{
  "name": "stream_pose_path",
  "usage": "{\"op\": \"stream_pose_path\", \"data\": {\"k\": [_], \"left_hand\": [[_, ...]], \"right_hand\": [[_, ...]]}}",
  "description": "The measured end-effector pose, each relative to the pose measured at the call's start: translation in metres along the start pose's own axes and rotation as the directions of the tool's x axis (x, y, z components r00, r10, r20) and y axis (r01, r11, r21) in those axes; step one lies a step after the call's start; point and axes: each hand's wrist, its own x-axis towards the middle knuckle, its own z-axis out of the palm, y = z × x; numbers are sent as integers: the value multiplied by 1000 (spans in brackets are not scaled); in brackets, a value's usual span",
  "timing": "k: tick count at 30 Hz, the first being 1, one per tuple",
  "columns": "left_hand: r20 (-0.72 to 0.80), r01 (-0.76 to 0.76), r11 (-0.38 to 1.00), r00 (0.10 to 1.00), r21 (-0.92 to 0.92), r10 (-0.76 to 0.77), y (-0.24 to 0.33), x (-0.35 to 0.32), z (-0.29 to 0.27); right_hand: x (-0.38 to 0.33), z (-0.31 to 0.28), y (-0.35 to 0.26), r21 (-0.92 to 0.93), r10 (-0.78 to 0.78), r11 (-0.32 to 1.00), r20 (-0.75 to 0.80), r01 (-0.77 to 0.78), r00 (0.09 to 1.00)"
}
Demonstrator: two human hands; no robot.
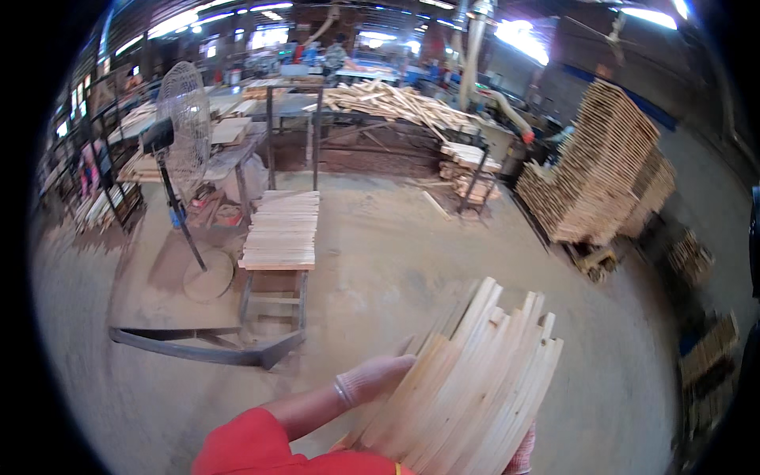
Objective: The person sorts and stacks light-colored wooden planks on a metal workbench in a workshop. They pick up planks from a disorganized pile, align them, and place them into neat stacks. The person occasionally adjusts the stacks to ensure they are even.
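A bundle of pale wooden strips lies across my arms, close against my body, its uneven far ends pointing ahead and slightly right. My left hand, in a whitish knit glove, presses on the bundle's left side, with its fingertips partly hidden by the wood. At the lower right, my right hand, also gloved, grips the other side. Only a small part of it shows past the strips.
A metal rack ahead carries a row of strips. Left of it stands a pedestal fan on a round base. Tall stacked wood rests on a pallet jack at right. Loose strips heap on a far table.
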Motion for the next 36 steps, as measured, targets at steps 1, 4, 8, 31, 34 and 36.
{"op": "stream_pose_path", "data": {"k": [1, 4, 8, 31, 34, 36], "left_hand": [[-11, -56, 998, 998, -21, 56, 4, 27, -5], [-43, -151, 976, 988, -159, 146, 16, 98, -34], [-200, -220, 953, 963, -206, 179, 63, 192, -32], [-945, -668, 744, 254, -17, 207, 336, 481, -250], [-970, -675, 736, 209, -50, 125, 390, 519, -305], [-955, -688, 718, 271, -104, 121, 429, 561, -351]], "right_hand": [[38, 13, -18, -43, -1, 999, 63, 4, 998], [158, 51, -61, -155, 51, 988, 167, -25, 985], [278, 88, -124, -313, 162, 943, 126, -116, 979], [881, 624, -76, -553, 552, 830, 793, -76, 260], [929, 720, -90, -539, 542, 841, 835, -53, 92], [985, 758, -71, -563, 571, 821, 801, -99, 179]]}}
